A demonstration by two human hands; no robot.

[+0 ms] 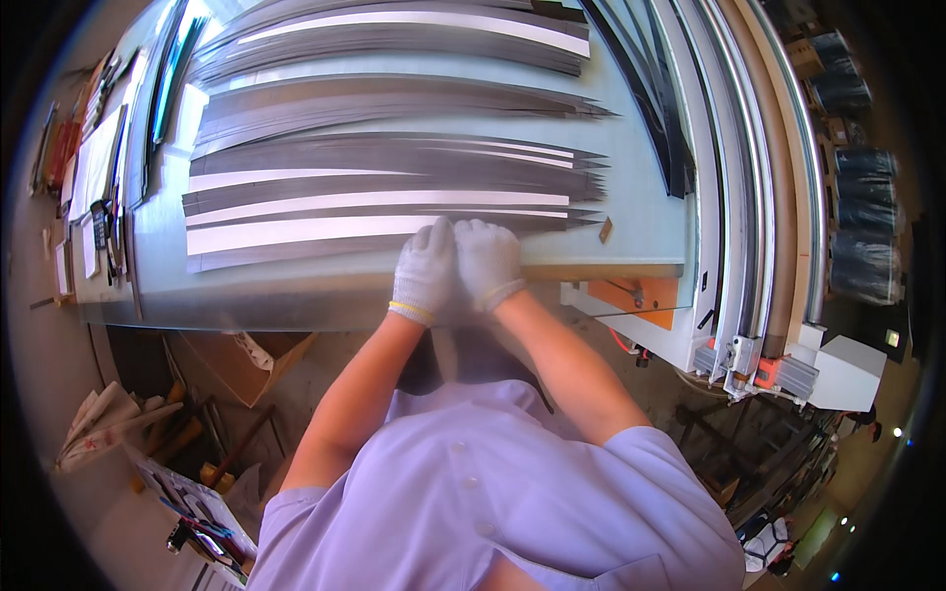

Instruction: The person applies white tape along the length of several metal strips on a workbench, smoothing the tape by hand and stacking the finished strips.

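Through the head view, I have both gloved hands side by side at the near edge of the pale table (pixel 645 187), the left hand (pixel 424 268) and the right hand (pixel 490 258) touching or almost so. Both are curled with the fingers folded in, so each grip looks narrow; whether anything is pinched inside, I cannot tell, since the backs of the gloves hide the fingertips.

The nearest bundle of dark grey strips (pixel 241 256) lies flat just beyond and under the knuckles, running sideways across the table. The grip sits right of the bundle's middle: most of its length stretches to the left of my hands, and its pointed ends stick out on the right. A broad white strip (pixel 305 232) lies along this bundle, its near edge meeting the knuckles. A small brown piece (pixel 605 230) lies apart, right of the hands. Farther off, I see another dark bundle (pixel 335 106).
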